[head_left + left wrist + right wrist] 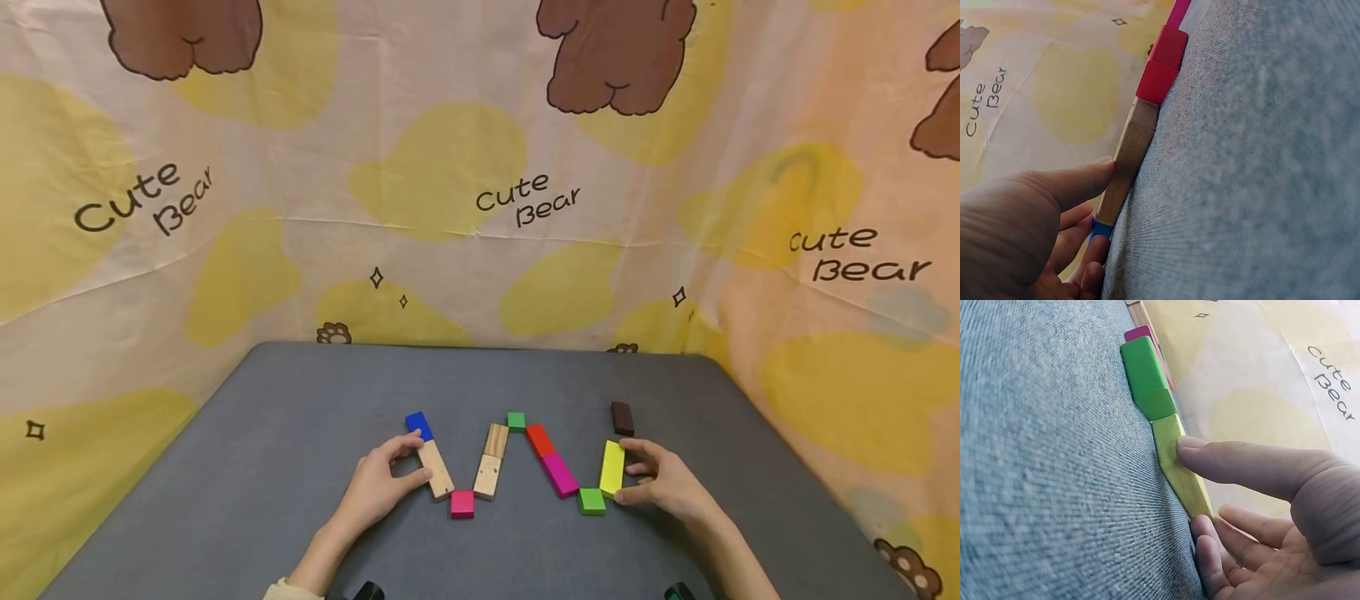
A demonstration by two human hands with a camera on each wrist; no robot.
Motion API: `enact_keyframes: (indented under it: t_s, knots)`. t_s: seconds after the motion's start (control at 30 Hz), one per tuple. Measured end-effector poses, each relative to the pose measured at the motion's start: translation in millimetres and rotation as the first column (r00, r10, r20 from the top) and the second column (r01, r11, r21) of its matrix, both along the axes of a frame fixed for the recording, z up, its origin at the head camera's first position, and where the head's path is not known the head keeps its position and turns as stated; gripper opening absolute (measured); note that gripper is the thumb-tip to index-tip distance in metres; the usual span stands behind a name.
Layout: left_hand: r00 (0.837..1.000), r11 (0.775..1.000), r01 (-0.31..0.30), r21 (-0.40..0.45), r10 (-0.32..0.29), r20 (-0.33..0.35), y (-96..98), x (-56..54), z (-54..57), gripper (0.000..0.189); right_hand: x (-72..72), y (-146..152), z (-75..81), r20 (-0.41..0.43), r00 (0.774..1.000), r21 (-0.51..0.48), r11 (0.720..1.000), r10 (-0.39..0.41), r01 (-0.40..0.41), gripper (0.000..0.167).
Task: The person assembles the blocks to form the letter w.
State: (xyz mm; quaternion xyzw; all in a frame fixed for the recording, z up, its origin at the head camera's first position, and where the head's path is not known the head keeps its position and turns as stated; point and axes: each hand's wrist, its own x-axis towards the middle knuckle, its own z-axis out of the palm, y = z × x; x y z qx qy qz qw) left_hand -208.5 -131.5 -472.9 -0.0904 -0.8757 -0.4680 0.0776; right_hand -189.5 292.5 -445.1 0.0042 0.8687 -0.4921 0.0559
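Coloured and plain wooden blocks lie flat in a zigzag on the grey table. My left hand (378,483) is at its left end, with the thumb on the side of a plain wooden block (1124,178) and the index finger by the joint with the blue block (419,426). Beyond the thumb, the other fingers partly cover the blue block in the left wrist view. At the opposite end my right hand (663,481) grips the yellow block (612,468), thumb near its lower corner and index finger at its upper end. A bright green block (1146,372) meets the yellow block's near end.
Between the hands lie a pink-red block (462,504), two plain wooden blocks (491,461), a green block (516,422), a red block (540,440) and a magenta block (560,476). The dark brown block (622,418) sits just beyond the right fingertips. Printed cloth (450,275) hangs behind the table (330,383).
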Motion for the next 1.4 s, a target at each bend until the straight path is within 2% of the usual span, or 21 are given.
enact_keyframes:
  t_s: [0.3,0.6,0.73,0.83,0.93,1.07,1.2,1.3,1.4]
  knots:
    - [1.0,1.0,-0.011,0.001,0.011,0.029,1.2,-0.5,-4.8,0.044,-0.5,3,-2.4,-0.004,1.0,0.012,1.0,0.0,0.0,0.084]
    - [1.0,1.0,-0.001,-0.007,0.001,0.02,1.7,-1.0,-3.0,0.044,0.1,3,-1.0,0.003,1.0,0.01,1.0,-0.007,0.007,0.084]
    - [1.0,1.0,-0.003,0.001,0.003,0.019,0.7,-0.7,-1.9,0.045,2.1,4,2.2,0.012,1.0,-0.024,1.0,0.009,-0.009,0.084]
    - [1.0,1.0,-0.005,0.01,0.004,0.023,-0.4,-0.4,-1.7,0.043,3.4,7,4.7,0.009,1.0,-0.041,0.999,0.012,-0.011,0.08]
    - [1.0,1.0,0.004,0.008,-0.004,0.011,-1.2,-0.1,-1.7,0.041,1.1,13,8.8,0.0,1.0,-0.049,0.998,-0.026,0.026,0.073]
    - [1.0,1.0,0.01,0.004,-0.01,0.004,-1.2,-1.0,-1.4,0.042,-12.2,28,17.7,-0.077,0.996,-0.014,0.999,-0.048,0.047,0.067]
    - [1.0,1.0,-0.007,0.004,0.006,0.02,-0.7,-2.5,-0.3,0.043,-33.0,49,23.2,-0.159,0.987,0.009,1.0,-0.005,0.007,0.067]
    - [1.0,1.0,-0.008,-0.003,0.008,0.024,-0.5,-2.6,0.4,0.042,-48.0,63,21.9,-0.126,0.992,-0.092,0.995,0.022,-0.034,0.067]
    - [1.0,1.0,-0.004,-0.002,0.004,0.027,-0.5,-1.6,0.5,0.041,-60.1,72,16.6,-0.055,0.998,-0.222,0.974,0.028,-0.039,0.069]
